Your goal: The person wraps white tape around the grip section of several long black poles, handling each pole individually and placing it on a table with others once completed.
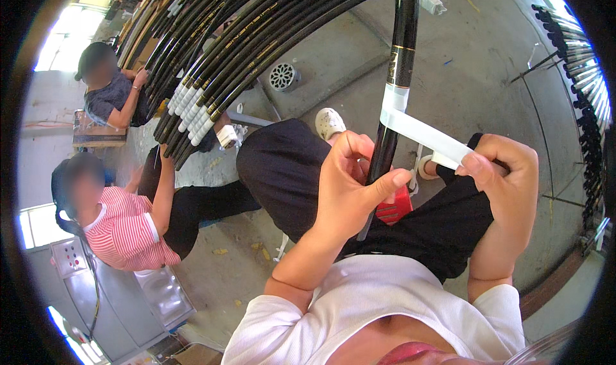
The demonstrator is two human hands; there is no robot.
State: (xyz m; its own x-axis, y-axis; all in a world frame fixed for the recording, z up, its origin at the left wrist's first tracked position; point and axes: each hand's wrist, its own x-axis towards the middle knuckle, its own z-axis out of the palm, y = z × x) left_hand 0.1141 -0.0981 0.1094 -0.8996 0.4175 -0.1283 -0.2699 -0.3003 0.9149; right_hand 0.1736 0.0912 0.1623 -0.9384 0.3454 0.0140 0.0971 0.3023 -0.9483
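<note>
A glossy black pole (403, 37) with thin gold bands runs upright in front of me, its lower end over my lap. My left hand (356, 179) is closed around it below a white wrap (394, 99). From that wrap a flat white strip of tape (430, 134) stretches down to the right. My right hand (500, 172) pinches the strip's far end between thumb and fingers, and the strip looks taut. Beside the right fingertips shows a pale, partly hidden piece (446, 161). Just behind the left thumb lies a red object (394, 208) on my lap; its kind is unclear.
Several black poles with white wraps (192, 111) lean in a row at the upper left. Two people sit at the left, one in a striped shirt (128, 227), one in a dark shirt (110, 95). A round perforated piece (282, 76) stands on the floor. More poles (584, 76) line the right.
</note>
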